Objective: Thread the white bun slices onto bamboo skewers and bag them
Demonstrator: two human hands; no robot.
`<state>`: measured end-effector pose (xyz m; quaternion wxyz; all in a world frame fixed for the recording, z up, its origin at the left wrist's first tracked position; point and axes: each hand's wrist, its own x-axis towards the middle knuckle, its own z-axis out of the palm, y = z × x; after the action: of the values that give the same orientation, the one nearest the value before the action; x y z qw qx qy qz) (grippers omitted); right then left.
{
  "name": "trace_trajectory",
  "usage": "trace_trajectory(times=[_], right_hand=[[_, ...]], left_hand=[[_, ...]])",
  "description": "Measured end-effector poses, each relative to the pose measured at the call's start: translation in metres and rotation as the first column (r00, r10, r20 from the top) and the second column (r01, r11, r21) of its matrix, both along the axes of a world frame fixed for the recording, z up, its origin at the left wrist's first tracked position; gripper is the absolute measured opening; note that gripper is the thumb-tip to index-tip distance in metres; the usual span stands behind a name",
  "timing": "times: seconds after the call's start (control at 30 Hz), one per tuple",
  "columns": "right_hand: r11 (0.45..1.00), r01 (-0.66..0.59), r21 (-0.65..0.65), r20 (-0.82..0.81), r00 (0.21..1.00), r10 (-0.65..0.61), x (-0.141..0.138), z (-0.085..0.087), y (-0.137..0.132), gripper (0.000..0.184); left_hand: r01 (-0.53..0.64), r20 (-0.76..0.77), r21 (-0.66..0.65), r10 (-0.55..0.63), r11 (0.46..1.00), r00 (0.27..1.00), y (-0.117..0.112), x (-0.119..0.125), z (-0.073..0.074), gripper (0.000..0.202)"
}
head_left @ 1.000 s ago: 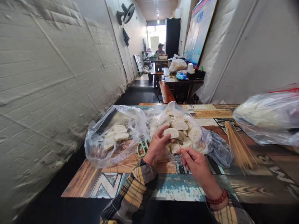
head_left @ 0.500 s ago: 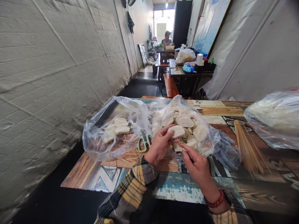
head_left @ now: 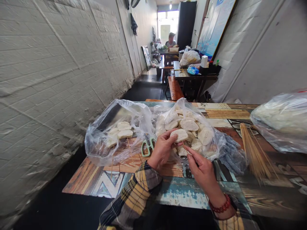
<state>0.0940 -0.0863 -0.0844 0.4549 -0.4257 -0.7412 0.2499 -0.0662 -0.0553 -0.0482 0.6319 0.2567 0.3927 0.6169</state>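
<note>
Oval slice (head_left: 180, 136) sits pinched in the fingers of the left hand (head_left: 163, 150) before a clear bag (head_left: 182, 104) on the worktop (head_left: 184, 193), I note from afar, the right hand (head_left: 200, 164) holding a thin stick (head_left: 184, 146) to the slice's near edge.

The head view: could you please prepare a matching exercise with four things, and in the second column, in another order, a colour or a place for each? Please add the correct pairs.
Column one
1. scissors
2. bead bracelet
3. thin stick
4. foremost pale oval slice

Column two
A. held in the left hand
B. red
C. partly pale green
D. pinched in the right hand

Correct pairs: 1-C, 2-B, 3-D, 4-A.
</note>
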Motion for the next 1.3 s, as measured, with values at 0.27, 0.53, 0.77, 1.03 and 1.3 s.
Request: trace_trajectory(times=[0.27, 0.53, 0.77, 1.03, 1.3], right_hand=[[1.0, -0.007, -0.021, -0.008, 1.0, 0.007, 0.0, -0.001, 0.001, 0.037], [0.999, 0.011, -0.052, -0.041, 0.999, -0.013, -0.001, -0.006, 0.003, 0.035], [0.999, 0.053, -0.01, -0.047, 0.997, -0.054, -0.002, -0.003, 0.003, 0.034], [0.995, 0.102, 0.019, -0.044, 0.994, -0.101, 0.001, 0.0, 0.002, 0.03], [0.995, 0.096, -0.012, -0.034, 0.995, -0.097, 0.003, 0.001, -0.004, 0.03]], left_hand=[[0.005, -0.034, 0.025, -0.004, 1.0, 0.999, 0.0, 0.0, -0.002, 0.046], [0.007, -0.119, 0.093, 0.004, 0.996, 0.993, -0.002, 0.001, -0.002, 0.045], [0.035, -0.152, 0.106, -0.019, 0.994, 0.988, -0.005, 0.006, -0.002, 0.047], [0.093, -0.217, 0.137, -0.062, 0.986, 0.974, -0.011, 0.008, 0.004, 0.049], [0.136, -0.074, 0.139, -0.127, 0.981, 0.989, -0.015, 0.005, 0.01, 0.043]])
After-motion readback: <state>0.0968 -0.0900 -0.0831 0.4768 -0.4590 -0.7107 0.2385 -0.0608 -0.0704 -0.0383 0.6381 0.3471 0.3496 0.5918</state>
